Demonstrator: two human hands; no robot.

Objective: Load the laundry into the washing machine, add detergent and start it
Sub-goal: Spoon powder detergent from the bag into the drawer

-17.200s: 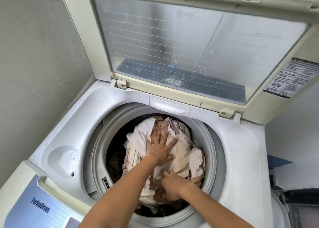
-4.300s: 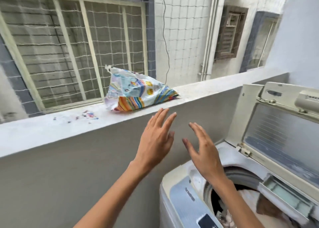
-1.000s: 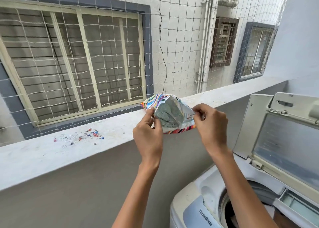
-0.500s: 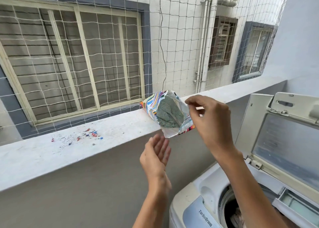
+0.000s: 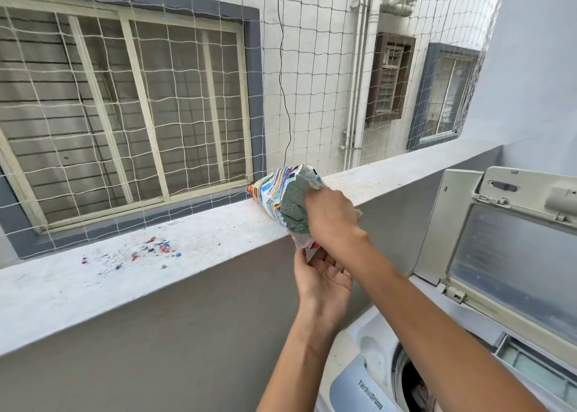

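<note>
A colourful striped detergent bag (image 5: 271, 194) lies on the ledge (image 5: 187, 246), its open mouth tilted toward me and showing grey-green powder inside. My right hand (image 5: 331, 218) grips the bag at its mouth. My left hand (image 5: 323, 282) is cupped palm up just under the mouth, with its fingertips touching the bag's lower edge. The washing machine (image 5: 356, 380) stands at the lower right with its lid (image 5: 512, 255) raised. A little laundry (image 5: 420, 394) shows in the drum opening.
Spilled white powder with red and blue grains (image 5: 156, 251) lies on the ledge to the left. A rope safety net (image 5: 296, 68) spans the opening above the ledge. A grey wall (image 5: 140, 349) drops below the ledge beside the machine.
My right hand has tipped the bag's mouth downward and moved lower. My left hand has risen to sit cupped right under the mouth.
</note>
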